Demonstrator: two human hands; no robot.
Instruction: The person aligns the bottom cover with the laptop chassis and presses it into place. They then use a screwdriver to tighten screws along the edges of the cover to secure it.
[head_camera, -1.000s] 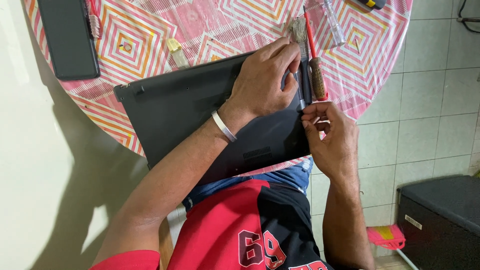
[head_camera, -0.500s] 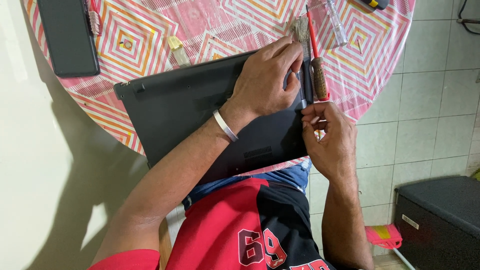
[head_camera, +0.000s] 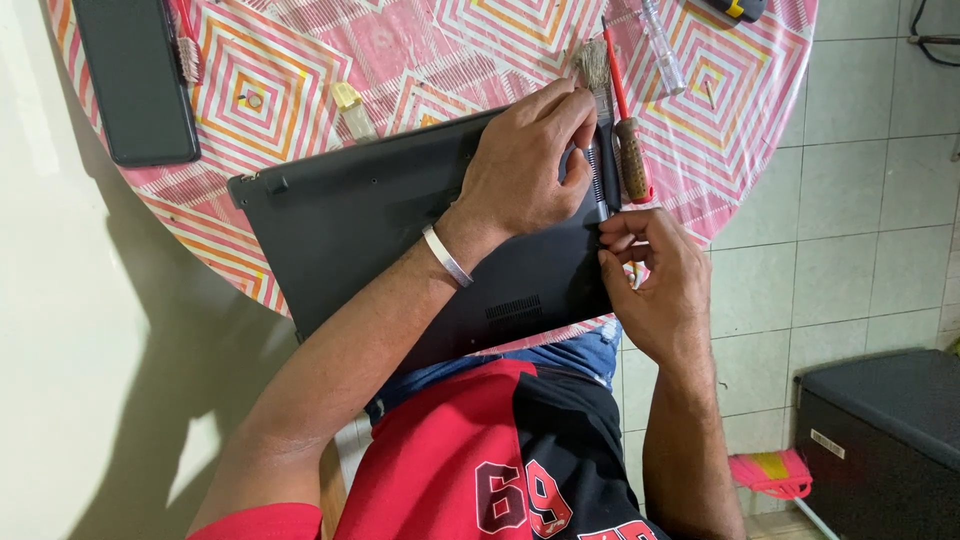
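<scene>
A black, flat, upturned plastic laptop (head_camera: 400, 240) lay at the round patterned tabletop's (head_camera: 420, 60) near edge, its bottom cover seemingly still on. The left hand (head_camera: 530, 165) pressed flat on it. The right hand (head_camera: 655, 285) pinched narrowly at its right edge, beside a red-handled screwdriver (head_camera: 628, 140).

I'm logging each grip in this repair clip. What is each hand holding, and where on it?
The left hand presses flat on the upturned black laptop near its right edge. The right hand pinches that edge; whether it holds a small tool cannot be told.
</scene>
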